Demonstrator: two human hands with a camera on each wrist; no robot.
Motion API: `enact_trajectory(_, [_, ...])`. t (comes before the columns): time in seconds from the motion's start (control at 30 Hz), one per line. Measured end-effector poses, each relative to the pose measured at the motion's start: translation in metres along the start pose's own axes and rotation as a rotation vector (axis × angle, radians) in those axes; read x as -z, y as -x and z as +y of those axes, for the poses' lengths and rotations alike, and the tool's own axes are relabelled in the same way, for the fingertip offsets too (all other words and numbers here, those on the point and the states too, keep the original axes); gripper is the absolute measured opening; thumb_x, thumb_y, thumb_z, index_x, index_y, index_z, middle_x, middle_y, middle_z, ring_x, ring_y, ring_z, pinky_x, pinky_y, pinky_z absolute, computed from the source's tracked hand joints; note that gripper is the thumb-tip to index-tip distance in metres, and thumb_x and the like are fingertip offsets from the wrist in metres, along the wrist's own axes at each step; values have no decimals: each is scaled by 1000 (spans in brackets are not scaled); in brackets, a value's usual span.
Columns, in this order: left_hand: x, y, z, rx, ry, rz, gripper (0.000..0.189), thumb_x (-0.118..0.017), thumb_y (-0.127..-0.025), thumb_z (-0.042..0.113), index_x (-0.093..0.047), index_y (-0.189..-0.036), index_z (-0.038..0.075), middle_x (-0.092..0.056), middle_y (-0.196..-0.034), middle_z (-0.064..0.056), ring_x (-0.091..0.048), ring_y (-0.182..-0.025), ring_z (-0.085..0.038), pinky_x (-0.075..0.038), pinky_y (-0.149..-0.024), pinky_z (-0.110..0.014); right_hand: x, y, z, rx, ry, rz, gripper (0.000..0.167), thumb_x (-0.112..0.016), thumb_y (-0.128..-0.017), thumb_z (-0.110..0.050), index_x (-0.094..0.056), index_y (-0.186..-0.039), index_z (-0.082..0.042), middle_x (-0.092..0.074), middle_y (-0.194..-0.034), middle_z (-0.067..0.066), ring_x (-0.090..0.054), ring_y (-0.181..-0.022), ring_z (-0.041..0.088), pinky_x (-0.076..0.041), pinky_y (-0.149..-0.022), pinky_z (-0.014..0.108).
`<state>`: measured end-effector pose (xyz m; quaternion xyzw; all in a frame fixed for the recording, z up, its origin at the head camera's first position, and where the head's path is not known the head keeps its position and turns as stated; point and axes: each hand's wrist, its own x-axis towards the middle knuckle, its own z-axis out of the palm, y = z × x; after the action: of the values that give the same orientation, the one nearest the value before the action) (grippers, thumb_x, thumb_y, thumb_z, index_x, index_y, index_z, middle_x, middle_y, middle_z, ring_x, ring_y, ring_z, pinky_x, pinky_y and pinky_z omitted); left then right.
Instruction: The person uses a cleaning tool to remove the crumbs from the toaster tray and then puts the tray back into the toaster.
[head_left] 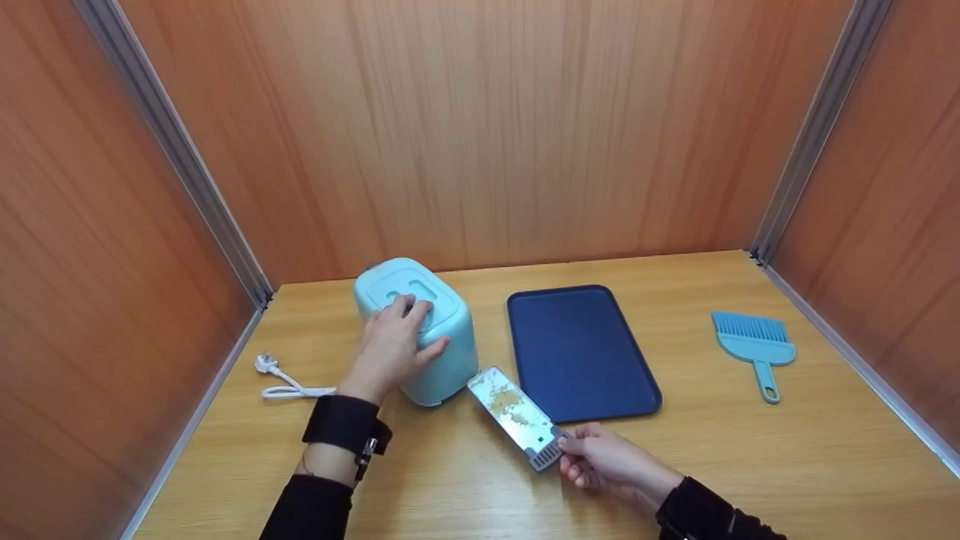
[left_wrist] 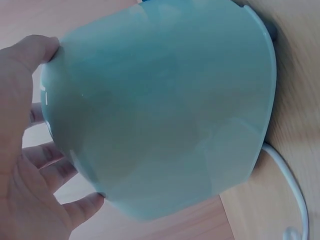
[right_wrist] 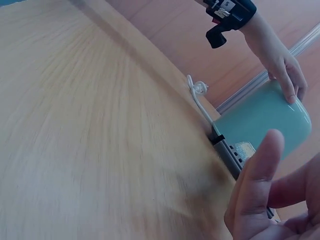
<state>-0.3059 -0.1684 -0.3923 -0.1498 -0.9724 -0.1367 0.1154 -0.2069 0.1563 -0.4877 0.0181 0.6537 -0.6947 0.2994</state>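
A mint-green toaster [head_left: 442, 360] with a lid on top stands left of centre. My left hand [head_left: 394, 341] rests on its top, fingers spread over the lid and thumb toward the near right edge. In the left wrist view, the fingertips lie along the upper edge of the toaster [left_wrist: 165, 105]. My right hand [head_left: 607, 457] pinches the grey slotted end of a metal crumb tray [head_left: 521, 420] between thumb and fingers. Yellowish crumbs [head_left: 506, 403] lie scattered on the tray. Its far end is beside the toaster's lower right corner.
A dark blue serving tray [head_left: 581, 352] lies right of the toaster, close to the crumb tray. Farther right is a light-blue hand brush [head_left: 754, 349]. A white power cord with plug [head_left: 268, 365] lies on the left. Wooden panels [head_left: 525, 135] enclose the table [head_left: 720, 465].
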Motion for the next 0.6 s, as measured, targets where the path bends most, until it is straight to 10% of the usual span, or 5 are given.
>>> enact_trajectory(0.33, [-10,18,13,-36,-6,137,52,-73,-102,40,-62,-143,11,-56,-152,-24,-54,-144,-43,-30,-125,-73,13,4,-6,57,-54,11,8,-46,-111,-5,-50,-112,1,-61,-75,-2,-54,-58,0,-49,-53,11])
enact_trajectory(0.6, [-17,41,36,-221,-49,393,15,-80,-96,18,-78,-109,11,-70,-122,-12,-66,-119,-35,-52,-106,-57,20,11,-20,87,-82,47,11,-45,-112,-8,-52,-108,-2,-62,-73,-4,-55,-58,0,-49,-54,12])
